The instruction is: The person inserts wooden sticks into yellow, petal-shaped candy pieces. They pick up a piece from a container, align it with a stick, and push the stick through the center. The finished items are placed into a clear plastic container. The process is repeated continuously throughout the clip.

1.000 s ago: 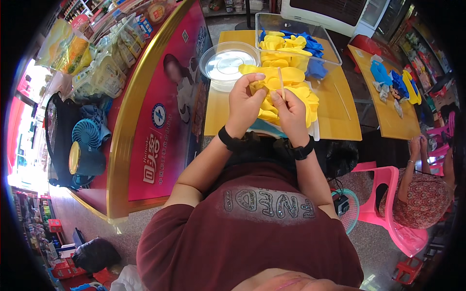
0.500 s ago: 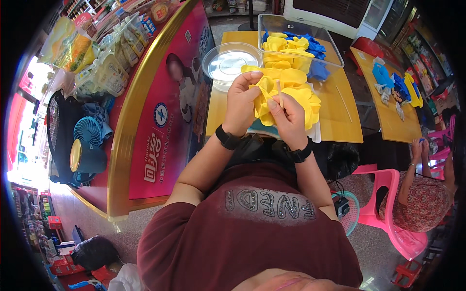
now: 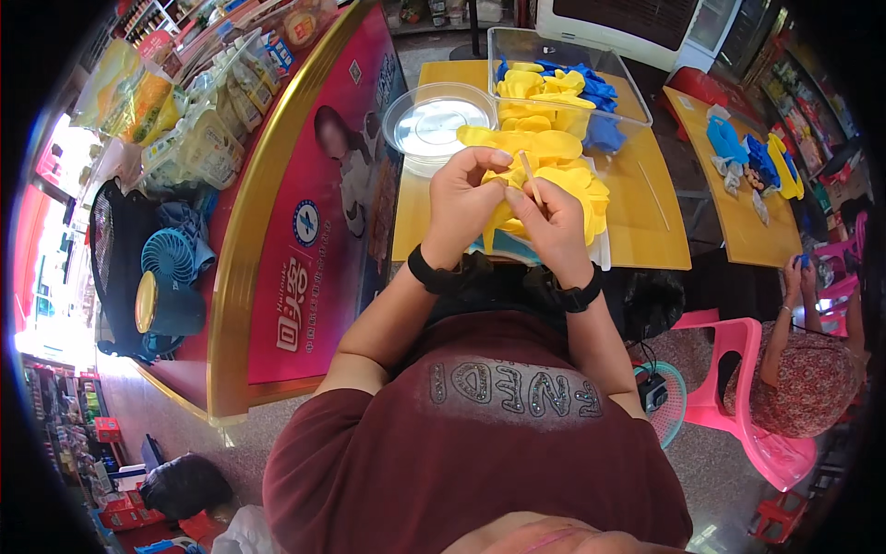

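Fingers (image 3: 498, 160) of two bare hands are bent and pinched nearly closed, meeting at the near end of a yellow-brown wooden table (image 3: 651, 235). At the table's far end stands a clear rectangular tub (image 3: 637, 106), holding yellow and blue petal-shaped pieces. Just left of it is a clear round plastic bowl (image 3: 399, 129). Nearer, right under the hands, a heap of yellow petals (image 3: 574, 189) spreads over a white tray (image 3: 604, 251), only its edge visible. The left hand (image 3: 461, 208) pinches one yellow petal (image 3: 497, 175) between thumb and forefinger, above the heap and partly hidden. The right hand (image 3: 558, 226), its thumb almost touching the left's, grips a short pale stick (image 3: 529, 175) between thumb and curled fingers, tilted with its top leaning left
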Available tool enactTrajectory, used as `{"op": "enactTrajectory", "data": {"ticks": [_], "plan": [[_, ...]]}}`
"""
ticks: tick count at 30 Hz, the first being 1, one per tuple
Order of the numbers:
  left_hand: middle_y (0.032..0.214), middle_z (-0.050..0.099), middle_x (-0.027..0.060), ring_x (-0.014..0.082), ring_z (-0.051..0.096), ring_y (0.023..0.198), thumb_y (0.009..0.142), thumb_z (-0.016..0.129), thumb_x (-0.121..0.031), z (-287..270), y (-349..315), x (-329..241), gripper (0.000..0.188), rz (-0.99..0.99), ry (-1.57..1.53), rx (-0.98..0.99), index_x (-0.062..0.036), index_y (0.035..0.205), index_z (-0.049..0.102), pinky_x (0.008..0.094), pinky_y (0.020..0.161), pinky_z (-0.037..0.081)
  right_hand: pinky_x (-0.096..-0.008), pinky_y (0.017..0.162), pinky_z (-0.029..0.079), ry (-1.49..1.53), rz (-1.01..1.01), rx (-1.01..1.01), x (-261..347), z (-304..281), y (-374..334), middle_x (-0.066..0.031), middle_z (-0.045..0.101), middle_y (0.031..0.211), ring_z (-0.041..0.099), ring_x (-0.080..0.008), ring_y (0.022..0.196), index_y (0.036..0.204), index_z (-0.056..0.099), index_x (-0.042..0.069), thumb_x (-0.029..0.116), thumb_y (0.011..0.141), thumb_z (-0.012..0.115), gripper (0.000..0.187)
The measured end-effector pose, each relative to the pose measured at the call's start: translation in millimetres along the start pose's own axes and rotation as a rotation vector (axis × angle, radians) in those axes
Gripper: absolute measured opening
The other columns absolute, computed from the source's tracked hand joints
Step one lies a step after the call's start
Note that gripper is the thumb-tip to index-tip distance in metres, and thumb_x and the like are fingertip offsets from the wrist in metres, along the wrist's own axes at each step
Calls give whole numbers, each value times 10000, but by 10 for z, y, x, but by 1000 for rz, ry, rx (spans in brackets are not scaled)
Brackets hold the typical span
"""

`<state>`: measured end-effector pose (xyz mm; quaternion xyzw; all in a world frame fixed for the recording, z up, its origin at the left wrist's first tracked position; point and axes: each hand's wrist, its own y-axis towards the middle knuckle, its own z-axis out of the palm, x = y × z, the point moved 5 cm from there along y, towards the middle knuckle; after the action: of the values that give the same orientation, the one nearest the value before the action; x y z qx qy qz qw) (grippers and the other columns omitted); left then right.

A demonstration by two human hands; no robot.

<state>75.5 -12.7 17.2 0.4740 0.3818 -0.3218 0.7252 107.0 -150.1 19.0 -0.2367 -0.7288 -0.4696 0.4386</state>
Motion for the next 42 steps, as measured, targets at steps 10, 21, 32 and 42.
{"op": "enactTrajectory", "data": {"ticks": [10,21,32,42], "plan": [[857,609,-5,65,591,789,801,642,69,69,-70,-207,161,-167,52,155,-23,924,596,208,734,483,-181,487,268,581,293,56,39,-70,-89,66,480,633,378,-2,523,787,621,46,194,920,625,198],[753,529,-30,40,474,660,805,639,15,113,-143,-142,101,-116,-60,124,-35,812,551,209,581,379,-183,472,280,673,243,55,139,-24,-165,53,482,628,390,-13,512,774,605,49,162,904,608,172],[882,515,44,114,528,811,903,531,-67,86,-103,14,48,-41,18,168,-22,902,547,234,773,452,-197,499,320,589,189,-130,79,5,-155,34,483,640,413,-28,544,773,585,31,131,918,578,176],[660,511,-49,26,501,555,919,608,-102,31,-2,153,31,-464,-453,129,-79,913,588,157,508,373,-184,478,303,535,261,-235,11,-113,-58,44,496,621,416,-12,533,773,599,45,191,937,605,219]]}}
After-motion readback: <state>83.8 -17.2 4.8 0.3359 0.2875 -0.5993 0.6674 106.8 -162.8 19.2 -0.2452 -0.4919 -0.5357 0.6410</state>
